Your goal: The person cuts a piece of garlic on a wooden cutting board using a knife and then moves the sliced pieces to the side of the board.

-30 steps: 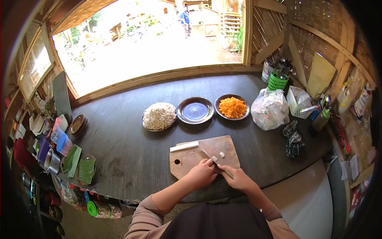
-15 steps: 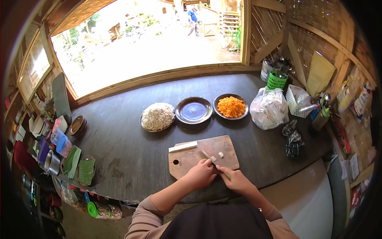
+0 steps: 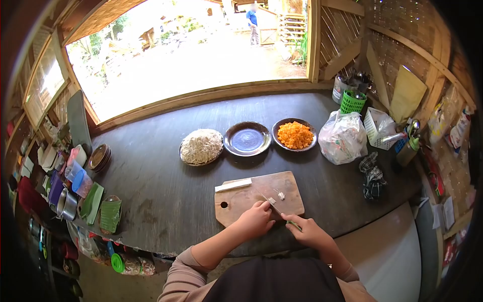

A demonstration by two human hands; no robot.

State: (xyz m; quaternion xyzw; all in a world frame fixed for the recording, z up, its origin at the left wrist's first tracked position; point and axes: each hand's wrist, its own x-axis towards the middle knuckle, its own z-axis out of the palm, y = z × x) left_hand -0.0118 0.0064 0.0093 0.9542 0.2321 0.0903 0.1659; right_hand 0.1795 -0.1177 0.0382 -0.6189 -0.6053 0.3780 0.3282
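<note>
My right hand (image 3: 304, 230) is closed round the green handle of a knife (image 3: 274, 205), whose blade points up and left over a wooden cutting board (image 3: 241, 204). Against the blade, the fingers of my left hand (image 3: 255, 219) press on a small white piece (image 3: 271, 201), mostly hidden beneath them. A few white bits (image 3: 281, 195) lie to the right on the board. Along the board's upper left edge rests a long white strip (image 3: 233, 185).
Behind the board stand a plate of white shreds (image 3: 201, 146), a dark empty plate (image 3: 247, 139) and a plate of orange pieces (image 3: 295, 135). A plastic bag (image 3: 343, 137) and a dark cloth (image 3: 372, 176) are on the right. Outside stands a person (image 3: 252, 25).
The knife and my right hand have shifted slightly right and down, and more of the green handle shows. The person outside has moved a little right. The whole view has shifted slightly.
</note>
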